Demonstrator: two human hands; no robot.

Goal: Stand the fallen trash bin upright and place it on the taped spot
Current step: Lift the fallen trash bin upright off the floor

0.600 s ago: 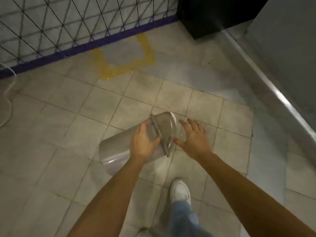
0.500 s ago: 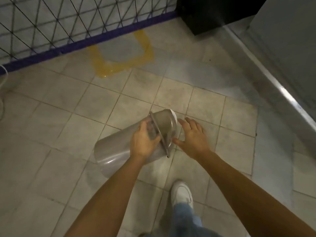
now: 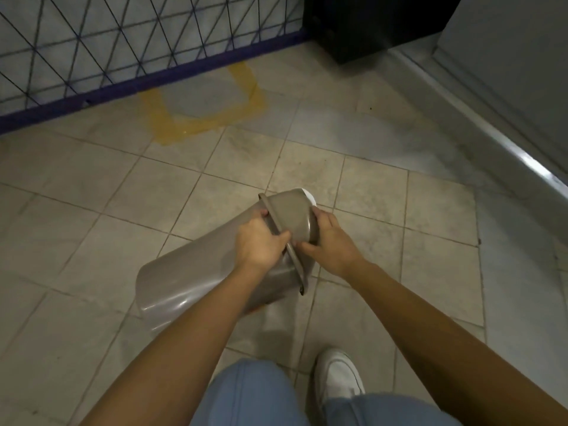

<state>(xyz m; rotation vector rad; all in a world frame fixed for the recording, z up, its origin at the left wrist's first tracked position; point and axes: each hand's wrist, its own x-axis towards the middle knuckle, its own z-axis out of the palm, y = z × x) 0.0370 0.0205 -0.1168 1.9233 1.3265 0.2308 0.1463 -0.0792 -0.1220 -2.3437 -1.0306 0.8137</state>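
A grey-brown plastic trash bin (image 3: 190, 278) lies tilted on its side on the tiled floor, its lid end pointing up and right, its base toward the lower left. My left hand (image 3: 258, 241) grips the bin's body just below the lid rim. My right hand (image 3: 330, 241) clasps the domed lid on the other side. The taped spot (image 3: 172, 124), a square outline of yellow tape, lies on the floor farther away, against the fence at the upper left of the bin.
A wire mesh fence with a purple base rail (image 3: 147, 78) runs along the far left. A black box (image 3: 368, 26) stands at the back. A metal-edged ledge (image 3: 491, 142) borders the right. My white shoe (image 3: 338, 376) and jeans are below.
My right hand has moved from hovering open beside the lid to clasping it. The bin's lid end has risen a little, held in both hands.
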